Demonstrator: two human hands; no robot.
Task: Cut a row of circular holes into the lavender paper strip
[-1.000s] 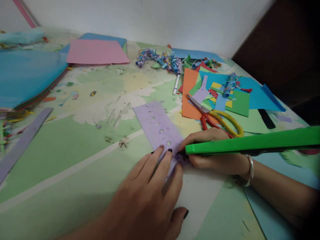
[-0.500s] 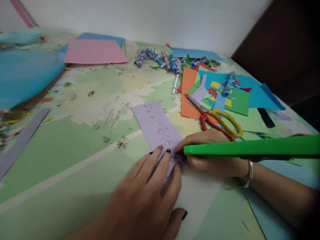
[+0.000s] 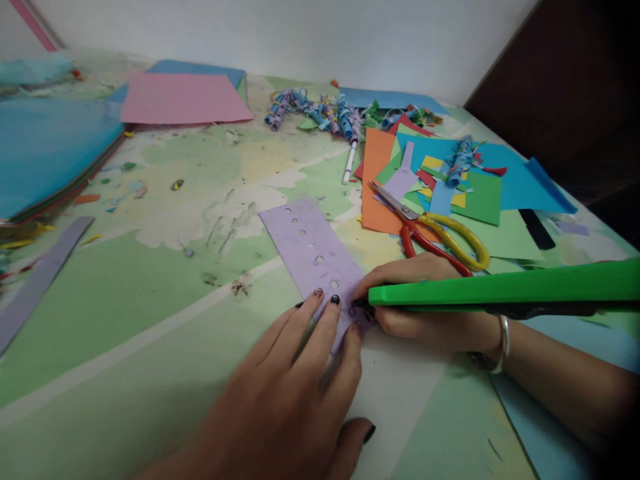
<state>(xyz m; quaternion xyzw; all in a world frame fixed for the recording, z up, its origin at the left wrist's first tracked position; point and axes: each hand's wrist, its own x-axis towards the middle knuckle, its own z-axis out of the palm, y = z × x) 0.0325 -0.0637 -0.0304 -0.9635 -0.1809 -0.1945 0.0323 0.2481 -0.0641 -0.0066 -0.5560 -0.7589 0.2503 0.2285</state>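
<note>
A purple paper strip [image 3: 313, 240] with a row of small round holes lies slanted on the table in front of me. My left hand [image 3: 305, 380] rests palm down with its fingers apart, the fingertips pressing on the strip's near end. My right hand [image 3: 425, 300], with a silver bangle at the wrist, is closed around a green 3D-pen-like tool [image 3: 500, 287] with a black underside. The tool's dark tip touches the strip near the last hole, beside my left fingertips. What lies under my fingers is hidden.
Scissors [image 3: 440, 233] with red and yellow handles lie beyond my right hand, partly on orange paper [image 3: 377, 180]. Curled paper rolls [image 3: 343, 117] and a white stick [image 3: 350, 162] are at the back. Blue sheets [image 3: 55, 147], pink paper [image 3: 185, 100] and a purple strip [image 3: 45, 280] are left.
The view has shifted slightly. The tool in my right hand has tilted a little, its far end higher. My left hand stays on the strip.
</note>
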